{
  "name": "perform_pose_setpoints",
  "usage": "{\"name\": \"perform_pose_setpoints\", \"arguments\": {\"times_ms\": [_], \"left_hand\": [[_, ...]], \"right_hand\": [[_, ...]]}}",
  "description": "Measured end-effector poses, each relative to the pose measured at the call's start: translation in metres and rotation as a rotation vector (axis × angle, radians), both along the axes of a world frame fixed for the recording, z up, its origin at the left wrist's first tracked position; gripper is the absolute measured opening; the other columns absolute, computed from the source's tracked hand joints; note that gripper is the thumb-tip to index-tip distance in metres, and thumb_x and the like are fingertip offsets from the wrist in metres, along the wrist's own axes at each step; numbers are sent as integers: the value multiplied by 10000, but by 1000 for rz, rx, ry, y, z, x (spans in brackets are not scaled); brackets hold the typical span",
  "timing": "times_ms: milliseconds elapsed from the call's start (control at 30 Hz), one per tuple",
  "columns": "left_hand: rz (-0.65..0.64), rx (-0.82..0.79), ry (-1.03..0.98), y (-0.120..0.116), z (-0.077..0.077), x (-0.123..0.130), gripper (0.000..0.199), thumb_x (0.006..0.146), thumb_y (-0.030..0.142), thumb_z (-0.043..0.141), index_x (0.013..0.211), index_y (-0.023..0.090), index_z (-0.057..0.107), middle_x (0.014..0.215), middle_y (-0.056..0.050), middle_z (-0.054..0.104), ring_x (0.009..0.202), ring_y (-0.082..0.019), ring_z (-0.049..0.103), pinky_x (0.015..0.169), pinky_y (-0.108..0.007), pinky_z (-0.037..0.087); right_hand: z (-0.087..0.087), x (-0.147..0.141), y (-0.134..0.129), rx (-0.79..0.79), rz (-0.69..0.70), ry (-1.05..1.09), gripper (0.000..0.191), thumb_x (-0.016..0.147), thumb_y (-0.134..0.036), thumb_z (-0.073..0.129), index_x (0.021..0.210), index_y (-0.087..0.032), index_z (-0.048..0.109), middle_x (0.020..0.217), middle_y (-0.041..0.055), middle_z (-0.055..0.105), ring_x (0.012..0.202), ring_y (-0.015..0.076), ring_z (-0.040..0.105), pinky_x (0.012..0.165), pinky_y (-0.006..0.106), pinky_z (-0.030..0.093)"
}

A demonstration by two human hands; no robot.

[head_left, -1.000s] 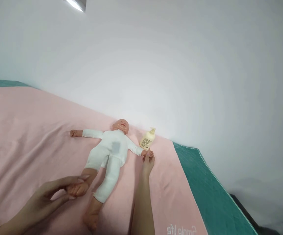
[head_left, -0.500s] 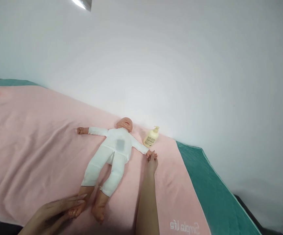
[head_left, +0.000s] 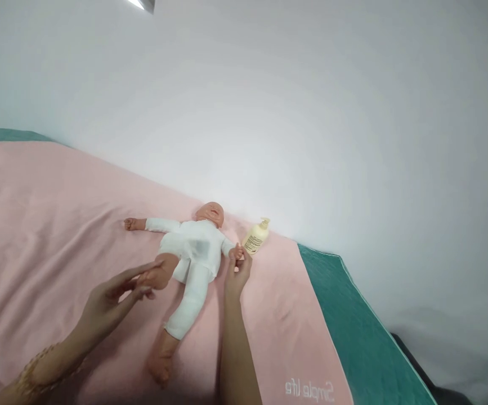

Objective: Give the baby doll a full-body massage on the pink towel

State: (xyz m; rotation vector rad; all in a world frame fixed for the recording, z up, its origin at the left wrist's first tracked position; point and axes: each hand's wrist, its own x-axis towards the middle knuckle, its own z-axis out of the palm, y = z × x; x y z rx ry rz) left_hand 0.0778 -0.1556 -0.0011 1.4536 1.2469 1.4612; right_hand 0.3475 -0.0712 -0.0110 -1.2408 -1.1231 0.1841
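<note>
A baby doll (head_left: 199,253) in a white cloth suit lies on its back on a pink blanket (head_left: 79,197). My left hand (head_left: 121,292) is closed around the doll's foot at the left, and that leg is raised and bent toward its body. The doll's other leg lies stretched out on the blanket. With thumb and fingers, my right hand (head_left: 238,274) grips the doll's small hand, and the arm is bent slightly upward. Just beyond my right fingertips stands a pale yellow pump bottle (head_left: 257,236) with printed text.
Under the pink blanket a green sheet (head_left: 353,315) shows at the right and at the far left corner. A white wall (head_left: 269,112) rises along the far edge. Mirrored lettering runs across the blanket's near right part.
My left hand has taken hold of the doll's foot and lifted it up toward the body, bending the leg. My right hand has drawn the doll's hand inward and up.
</note>
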Motion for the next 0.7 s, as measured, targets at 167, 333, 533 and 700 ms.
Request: {"name": "perform_pose_setpoints", "arguments": {"times_ms": [167,333,533,700], "left_hand": [[-59,27,-196,46,31,24,483,801,477,711,1182,187,654,1003,-76,742,670,-202,699,574,-278,541],[-82,15,-288,70,31,36,527,771,481,734,1180,162,644,1106,-115,712,678,-198,693,554,-271,501],[-116,12,-278,63,23,33,503,787,457,736,1196,178,647,1039,-97,727,681,-196,685,568,-275,508],[-125,34,-193,38,16,21,417,828,439,706,1172,209,663,1082,-86,741,699,-196,698,626,-291,568]], "right_hand": [[-6,-16,2,70,301,-448,362,919,-202,518,1254,-255,642,1156,91,603,1056,175,614,871,293,542],[-5,-16,3,72,416,-572,432,922,-144,501,1309,-298,614,1159,84,594,1066,166,614,926,299,536],[-6,-13,4,70,411,-442,397,899,-164,534,1256,-287,656,1138,84,607,1068,177,606,898,306,532],[-3,1,4,21,189,-2,381,828,-315,657,1191,-198,664,1130,92,630,721,110,570,677,260,510]]}}
